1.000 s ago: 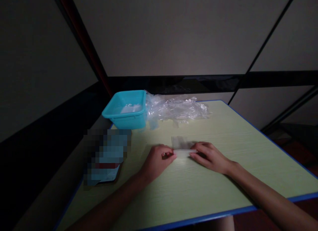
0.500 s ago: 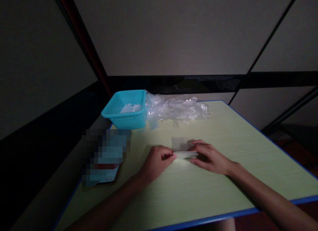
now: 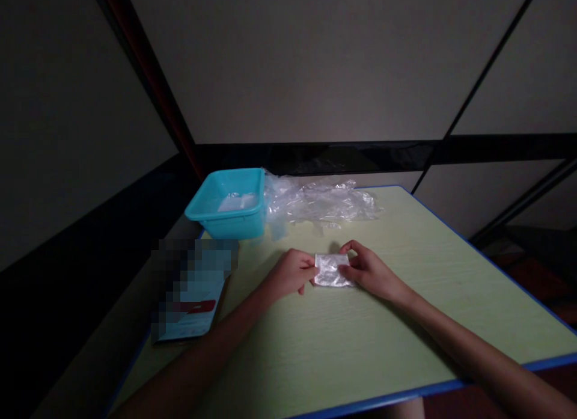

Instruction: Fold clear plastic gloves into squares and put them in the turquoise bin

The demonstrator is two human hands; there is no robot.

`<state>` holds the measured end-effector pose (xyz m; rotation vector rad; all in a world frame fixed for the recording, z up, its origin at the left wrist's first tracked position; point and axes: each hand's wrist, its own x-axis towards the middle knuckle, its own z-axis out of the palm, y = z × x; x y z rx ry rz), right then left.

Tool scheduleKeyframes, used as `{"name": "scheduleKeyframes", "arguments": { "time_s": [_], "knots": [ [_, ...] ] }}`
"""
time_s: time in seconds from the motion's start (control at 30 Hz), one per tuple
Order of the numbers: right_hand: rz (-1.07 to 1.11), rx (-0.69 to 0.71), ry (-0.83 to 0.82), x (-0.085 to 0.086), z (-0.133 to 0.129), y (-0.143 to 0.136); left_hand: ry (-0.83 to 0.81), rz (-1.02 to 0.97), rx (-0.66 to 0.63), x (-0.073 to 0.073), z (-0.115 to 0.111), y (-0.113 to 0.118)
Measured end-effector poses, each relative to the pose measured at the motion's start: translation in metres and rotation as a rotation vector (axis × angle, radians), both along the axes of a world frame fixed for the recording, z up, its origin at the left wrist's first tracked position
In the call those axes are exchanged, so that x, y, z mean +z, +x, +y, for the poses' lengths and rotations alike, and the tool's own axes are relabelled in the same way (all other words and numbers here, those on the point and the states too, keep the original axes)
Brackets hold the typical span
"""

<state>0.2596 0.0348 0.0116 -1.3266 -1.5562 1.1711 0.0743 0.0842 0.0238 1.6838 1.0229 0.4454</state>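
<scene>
Evidently the handling is under way: a small, flat, shiny packet (image 3: pixel 330 271) sits between the person's two hands around the middle of the table (image 3: pixel 406 329). The left hand (image 3: pixel 295 271) pinches its left edge, thumb on top; the right hand (image 3: pixel 364 269) grips the right side, thumb pressed on its face and a finger raised behind. Its outline is a neat rectangle, so I'd judge the shaping well along, but neither hand has let go, and I can't tell whether it's sealed or what, if anything, it contains. Pale pieces (image 3: pixel 237 202) lie in the turquoise basin (image 3: pixel 232 225) at the far left, and crumpled see-through plastic (image 3: pixel 322 202) spreads beside it along the back edge. A partly pixelated flat object (image 3: pixel 202 290) limits the left side. Rightward and nearer the person, bare tabletop runs to the blue rim (image 3: pixel 478 250), leaving elbow room.
</scene>
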Motion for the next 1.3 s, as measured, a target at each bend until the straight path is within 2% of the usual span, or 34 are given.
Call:
{"name": "scheduleKeyframes", "arguments": {
  "time_s": [0.13, 0.37, 0.43, 0.53, 0.63, 0.7, 0.8, 1.03, 1.3],
  "knots": [
    [0.022, -0.076, 0.006, -0.002, 0.003, -0.004, -0.057, -0.015, 0.052, 0.002, 0.003, 0.001],
    [-0.054, -0.140, 0.064, -0.002, 0.003, -0.003, -0.078, -0.065, 0.126, -0.008, 0.001, -0.001],
    [-0.108, -0.179, 0.136, 0.000, -0.001, -0.002, -0.089, -0.073, 0.131, -0.007, 0.002, -0.001],
    [-0.392, -0.232, 0.390, 0.006, -0.010, -0.002, -0.108, -0.083, 0.134, -0.005, 0.003, 0.000],
    [-0.702, -0.110, 0.612, 0.012, -0.020, -0.007, -0.121, -0.086, 0.141, -0.003, 0.005, 0.001],
    [-0.821, -0.004, 0.644, 0.013, -0.023, -0.011, -0.124, -0.088, 0.148, -0.003, 0.006, 0.001],
    [-0.945, 0.085, 0.629, 0.012, -0.023, -0.015, -0.122, -0.091, 0.158, -0.004, 0.007, 0.001],
    [-1.049, 0.154, 0.650, 0.005, -0.022, -0.016, -0.117, -0.094, 0.166, -0.006, 0.008, 0.002],
    [-1.073, 0.189, 0.591, -0.002, -0.021, -0.015, -0.105, -0.069, 0.151, -0.005, 0.008, 0.002]
  ]
}}
